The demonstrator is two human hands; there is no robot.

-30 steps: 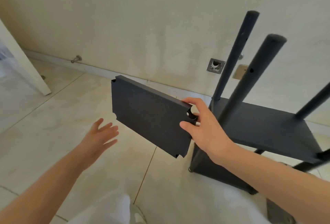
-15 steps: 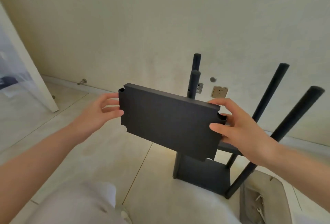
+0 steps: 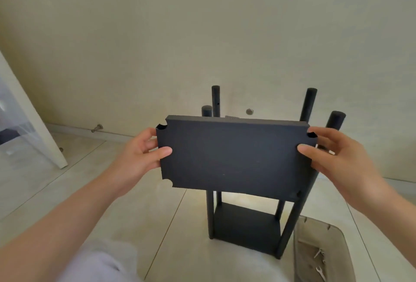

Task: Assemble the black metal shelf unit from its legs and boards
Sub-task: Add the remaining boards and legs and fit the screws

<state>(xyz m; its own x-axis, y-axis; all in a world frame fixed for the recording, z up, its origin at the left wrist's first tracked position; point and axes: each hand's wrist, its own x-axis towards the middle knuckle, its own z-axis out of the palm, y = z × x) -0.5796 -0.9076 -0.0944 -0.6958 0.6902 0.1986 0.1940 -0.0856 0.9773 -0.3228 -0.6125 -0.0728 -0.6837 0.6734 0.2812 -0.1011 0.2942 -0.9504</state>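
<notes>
The person's left forearm and right forearm are bare up to the left hand and right hand, with short, plain thumbnails, and a soft white garment with a faint lilac tint covers the legs at the view's lower edge.

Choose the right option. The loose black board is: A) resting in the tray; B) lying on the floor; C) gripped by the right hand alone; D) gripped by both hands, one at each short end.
D: the left hand and the right hand each grip one short end of the board.
</notes>
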